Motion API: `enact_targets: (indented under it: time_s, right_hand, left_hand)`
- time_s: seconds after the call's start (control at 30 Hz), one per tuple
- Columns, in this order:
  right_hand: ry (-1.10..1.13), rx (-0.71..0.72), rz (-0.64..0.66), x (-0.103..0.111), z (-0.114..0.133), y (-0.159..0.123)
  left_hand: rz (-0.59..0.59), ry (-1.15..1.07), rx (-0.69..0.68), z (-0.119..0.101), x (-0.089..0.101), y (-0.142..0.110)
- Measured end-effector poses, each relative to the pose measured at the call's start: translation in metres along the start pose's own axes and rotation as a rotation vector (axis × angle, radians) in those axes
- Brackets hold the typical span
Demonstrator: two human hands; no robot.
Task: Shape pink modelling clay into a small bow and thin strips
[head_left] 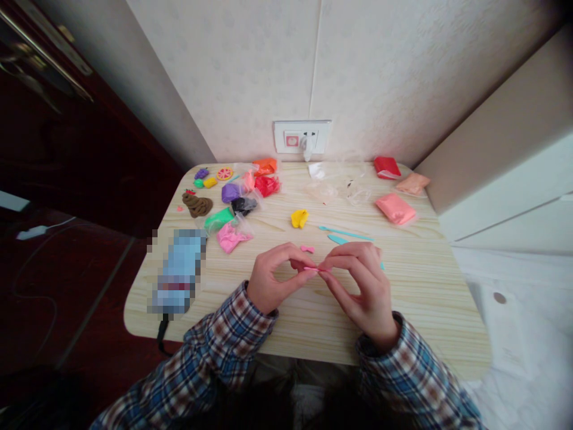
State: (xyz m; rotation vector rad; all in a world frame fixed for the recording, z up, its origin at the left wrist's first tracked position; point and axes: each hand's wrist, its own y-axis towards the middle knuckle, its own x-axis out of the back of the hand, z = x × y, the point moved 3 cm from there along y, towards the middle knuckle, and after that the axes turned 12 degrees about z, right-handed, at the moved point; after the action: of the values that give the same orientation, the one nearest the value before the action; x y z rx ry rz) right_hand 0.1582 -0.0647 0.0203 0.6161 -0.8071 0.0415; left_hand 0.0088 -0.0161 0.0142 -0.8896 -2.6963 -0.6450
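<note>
A small thin piece of pink clay [312, 269] is pinched between the fingertips of both hands, just over the table's front half. My left hand [277, 276] grips its left end with thumb and forefinger. At its right end the thumb and fingers of my right hand [362, 283] close together. Just beyond the fingertips lies another small pink clay piece [307, 249]. A yellow clay lump [299, 218] sits farther back. Two light-blue modelling tools, a thin stick [347, 233] and a flat blade [336, 239], lie by my right hand, which partly covers the blade.
Bagged clay in several colours, including pink [231, 237] and green [219, 219], lies left. A coiled brown clay piece [197, 205] and a blurred phone [181, 269] with a cable are at the left edge. Bagged coral clay [396, 209] lies right. A wall socket [302, 137] is behind.
</note>
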Motion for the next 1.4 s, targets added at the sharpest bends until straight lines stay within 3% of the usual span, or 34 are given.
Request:
enact_targets:
  time_s: [0.43, 0.7, 0.93, 1.4]
  right_hand:
    - [-0.008, -0.022, 0.064, -0.0026, -0.0034, -0.0004]
    - [-0.006, -0.037, 0.026, -0.0019, -0.0035, -0.0008]
    - [-0.005, -0.042, 0.007, -0.0011, -0.0041, -0.0015]
    - [-0.014, -0.067, -0.006, 0.0004, -0.0034, -0.0008]
  left_hand:
    - [-0.051, -0.047, -0.008, -0.0001, 0.0018, 0.0005]
    - [-0.055, -0.081, 0.016, 0.0041, 0.0017, -0.0007]
    - [-0.031, -0.036, 0.122, 0.0087, 0.0021, -0.0030]
    - [-0.042, -0.042, 0.091, 0.0057, 0.0034, -0.0021]
